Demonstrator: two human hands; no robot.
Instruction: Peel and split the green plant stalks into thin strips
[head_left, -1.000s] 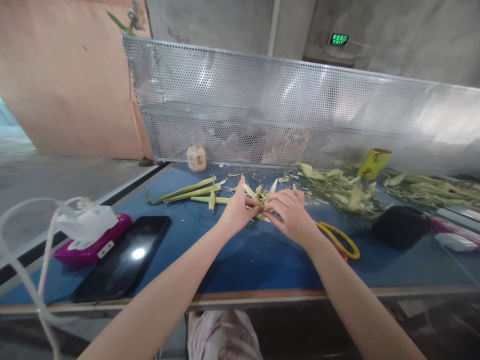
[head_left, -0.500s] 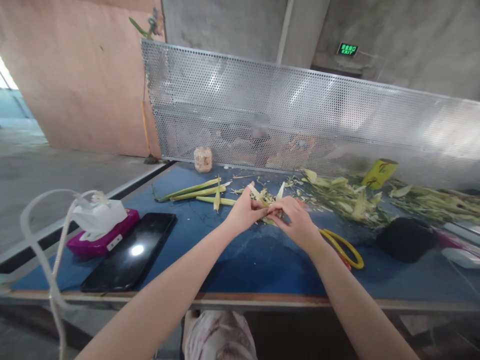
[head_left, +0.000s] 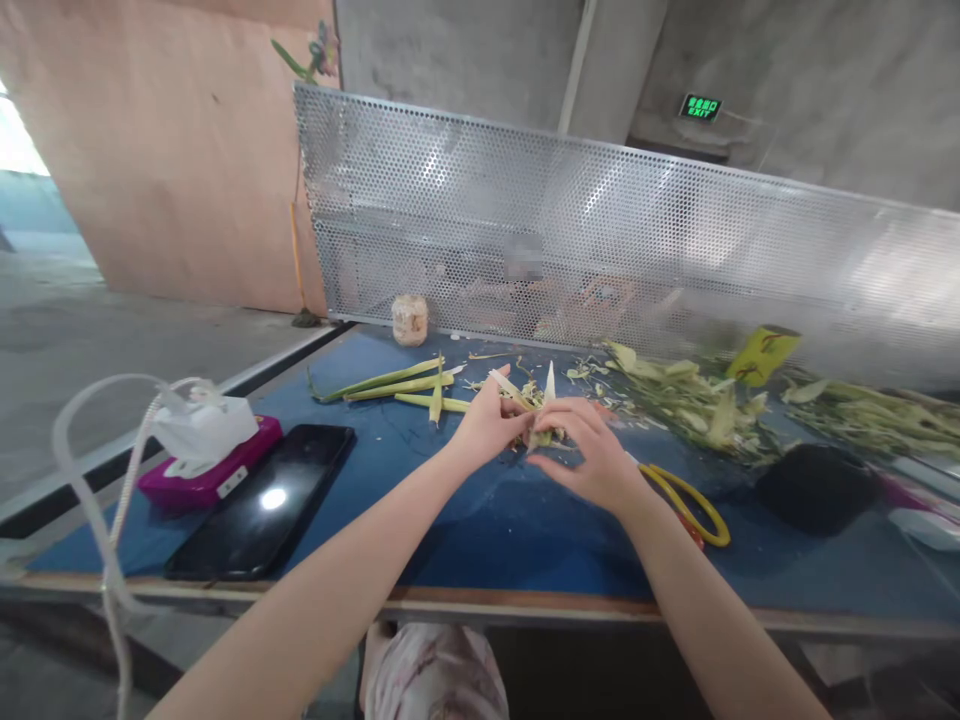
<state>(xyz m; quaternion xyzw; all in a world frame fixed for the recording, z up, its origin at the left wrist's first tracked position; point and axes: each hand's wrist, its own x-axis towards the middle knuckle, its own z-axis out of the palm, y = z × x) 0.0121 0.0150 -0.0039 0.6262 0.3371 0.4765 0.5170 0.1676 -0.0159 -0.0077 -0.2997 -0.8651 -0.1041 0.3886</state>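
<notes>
Over the middle of the blue table, my left hand (head_left: pixel 491 422) pinches a pale leafy plant piece (head_left: pixel 551 382) between thumb and fingers; white pointed leaf tips stick up from it. My right hand (head_left: pixel 589 448) is against the piece's right side, its fingers bent and its thumb spread below them. Fingers hide much of the piece. Loose plant scraps (head_left: pixel 574 372) lie behind and under the hands. To the left rest several long green stalks (head_left: pixel 394 383), one short piece lying across another. Yellow-handled scissors (head_left: pixel 701 505) lie beside my right wrist.
A black phone (head_left: pixel 262 505) and a purple power strip (head_left: pixel 251 465) with a white plug and cable are at left. Cut leaves (head_left: pixel 697 400) are heaped at right near a yellow can (head_left: pixel 763 355) and a dark object (head_left: pixel 817 488). A perforated metal screen (head_left: pixel 465 200) stands behind the table (head_left: pixel 480 540).
The right thumb has come away from the fingertips, so that hand's pinch has widened. A white leaf tip stands more upright. My left hand keeps its hold. The view has shifted slightly.
</notes>
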